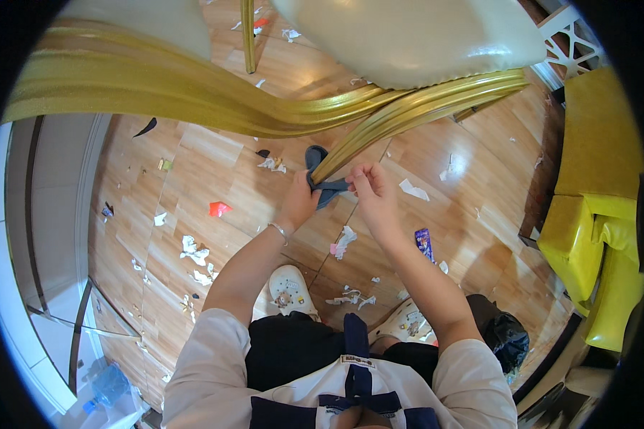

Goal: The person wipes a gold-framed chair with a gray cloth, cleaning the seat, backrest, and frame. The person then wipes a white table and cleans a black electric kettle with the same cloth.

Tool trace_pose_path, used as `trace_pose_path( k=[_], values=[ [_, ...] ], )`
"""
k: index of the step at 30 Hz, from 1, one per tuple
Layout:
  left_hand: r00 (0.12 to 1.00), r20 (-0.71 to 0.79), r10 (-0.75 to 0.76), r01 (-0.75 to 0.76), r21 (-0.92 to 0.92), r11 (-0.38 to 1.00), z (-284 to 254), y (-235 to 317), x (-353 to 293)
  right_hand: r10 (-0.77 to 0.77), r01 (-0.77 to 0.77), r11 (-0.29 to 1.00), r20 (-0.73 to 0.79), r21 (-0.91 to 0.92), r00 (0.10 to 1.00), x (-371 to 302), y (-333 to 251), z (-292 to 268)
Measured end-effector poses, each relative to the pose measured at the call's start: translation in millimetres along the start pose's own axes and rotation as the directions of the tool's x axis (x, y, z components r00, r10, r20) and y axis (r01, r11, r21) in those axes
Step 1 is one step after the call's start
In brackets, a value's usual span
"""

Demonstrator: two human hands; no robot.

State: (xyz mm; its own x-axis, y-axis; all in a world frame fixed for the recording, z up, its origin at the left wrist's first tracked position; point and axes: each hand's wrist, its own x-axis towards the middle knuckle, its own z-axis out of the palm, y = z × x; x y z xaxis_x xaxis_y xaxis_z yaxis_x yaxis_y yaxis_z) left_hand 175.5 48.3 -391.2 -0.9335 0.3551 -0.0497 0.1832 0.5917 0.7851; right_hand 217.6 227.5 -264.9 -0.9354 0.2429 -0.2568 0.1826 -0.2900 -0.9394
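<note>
A dark grey slipper-like thing (315, 155) with a band across it is at the foot of a gold chair leg (358, 139). My left hand (300, 199) is closed on its left side, close against the leg's lower end, and some of its fingers are hidden. On the other side, my right hand (371, 187) pinches the end of the grey band (335, 186), drawn out to the right. Whether the leg's tip stands on the slipper or passes through the band, I cannot tell.
The chair's cream padded seat (415, 36) and gold frame (215, 107) hang over the work. Paper scraps (193, 250), a red scrap (220, 209) and a purple wrapper (423, 244) litter the wooden floor. A yellow armchair (579, 243) stands right; a black bag (504, 339) lies near my leg.
</note>
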Motion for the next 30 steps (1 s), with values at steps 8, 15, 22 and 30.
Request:
trace_pose_path(
  k=[8, 15, 22, 30],
  values=[
    [0.955, -0.234, 0.182, -0.208, -0.094, 0.974, -44.1, 142.0, 23.9, -0.081, 0.081, 0.997, 0.006, 0.011, 0.997, 2.8, 1.5, -8.5],
    [0.992, -0.085, 0.097, -0.105, -0.088, 0.991, -17.1, 65.4, 10.5, 0.061, -0.061, 0.998, -0.009, 0.031, 0.998, 2.0, 0.3, 10.0],
    [0.996, 0.088, 0.021, -0.029, 0.086, 0.996, -3.0, -35.1, 6.8, 0.276, -0.271, 0.957, 0.034, -0.102, 0.961, -12.4, 50.5, -1.4],
    [0.990, -0.060, 0.128, -0.123, 0.079, 0.989, -51.3, 121.0, 31.8, 0.093, -0.097, 0.983, -0.034, -0.158, 0.995, -10.7, 68.0, -11.7]
  ],
)
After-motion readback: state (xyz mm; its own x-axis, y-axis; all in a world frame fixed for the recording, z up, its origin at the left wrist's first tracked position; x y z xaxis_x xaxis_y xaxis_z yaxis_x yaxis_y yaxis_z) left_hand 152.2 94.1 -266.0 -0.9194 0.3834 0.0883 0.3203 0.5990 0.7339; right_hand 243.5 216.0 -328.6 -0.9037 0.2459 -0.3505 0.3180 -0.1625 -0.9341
